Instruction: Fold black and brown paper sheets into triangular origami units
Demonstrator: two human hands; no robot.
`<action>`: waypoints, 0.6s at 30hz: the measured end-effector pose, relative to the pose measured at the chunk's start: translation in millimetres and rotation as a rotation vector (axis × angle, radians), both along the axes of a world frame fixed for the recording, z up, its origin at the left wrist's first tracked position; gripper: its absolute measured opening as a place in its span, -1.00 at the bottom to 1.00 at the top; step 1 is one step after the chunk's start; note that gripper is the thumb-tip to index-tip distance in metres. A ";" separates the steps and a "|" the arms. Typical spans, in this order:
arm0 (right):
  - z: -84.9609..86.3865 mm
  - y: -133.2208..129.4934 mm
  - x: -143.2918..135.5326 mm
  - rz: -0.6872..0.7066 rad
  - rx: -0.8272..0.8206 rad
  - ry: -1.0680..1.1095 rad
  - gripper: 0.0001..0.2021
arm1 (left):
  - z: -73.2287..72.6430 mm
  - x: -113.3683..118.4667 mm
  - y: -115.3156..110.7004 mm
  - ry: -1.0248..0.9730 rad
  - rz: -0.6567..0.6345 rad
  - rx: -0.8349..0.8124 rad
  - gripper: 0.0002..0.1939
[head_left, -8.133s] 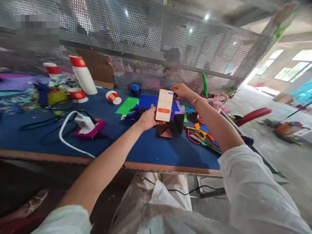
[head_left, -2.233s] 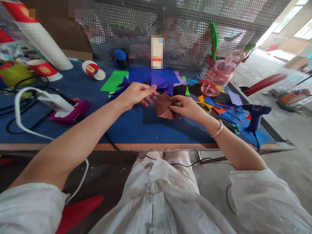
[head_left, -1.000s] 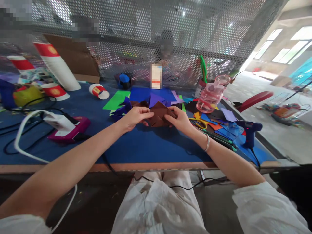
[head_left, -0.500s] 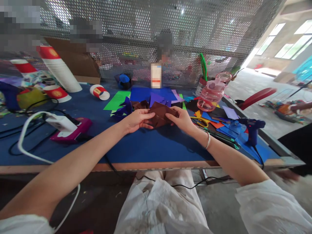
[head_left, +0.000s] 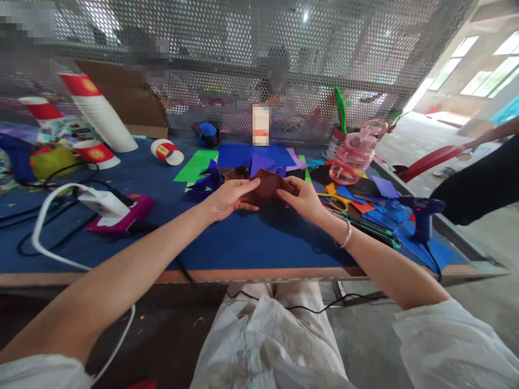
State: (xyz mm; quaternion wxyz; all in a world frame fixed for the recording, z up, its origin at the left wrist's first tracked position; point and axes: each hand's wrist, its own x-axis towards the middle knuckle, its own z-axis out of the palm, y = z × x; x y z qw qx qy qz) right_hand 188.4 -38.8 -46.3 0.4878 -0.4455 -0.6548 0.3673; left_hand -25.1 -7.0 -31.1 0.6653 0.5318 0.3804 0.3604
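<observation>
Hands: left hand (head_left: pixel 232 199) has joined right hand (head_left: pixel 305 199) on the folded brown paper (head_left: pixel 268 186) within two seconds, so I judge the folding two-handed now | both pinching: left its left edge, lower fingers spread; right its right edge | paper between them, yellow-handled scissors (head_left: pixel 337 202) right of right hand
</observation>
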 end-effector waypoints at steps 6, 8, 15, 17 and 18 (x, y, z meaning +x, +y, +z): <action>1.0 1.6 2.6 -0.038 0.018 0.022 -0.70 | -0.5 -2.9 0.4 0.046 -0.037 0.067 -0.50; 0.7 2.0 3.3 -0.045 0.021 0.028 -0.70 | -0.1 -2.9 -0.2 0.074 -0.046 0.088 -0.48; -1.4 4.9 4.6 0.021 0.018 0.015 -0.66 | -1.9 -3.6 1.7 0.084 0.048 0.148 -0.51; -2.2 6.7 5.8 0.113 0.007 -0.023 -0.64 | -3.1 -4.9 3.9 0.087 0.090 0.147 -0.52; -2.7 7.4 6.5 0.162 -0.003 -0.046 -0.64 | -3.5 -5.5 4.9 0.090 0.108 0.147 -0.52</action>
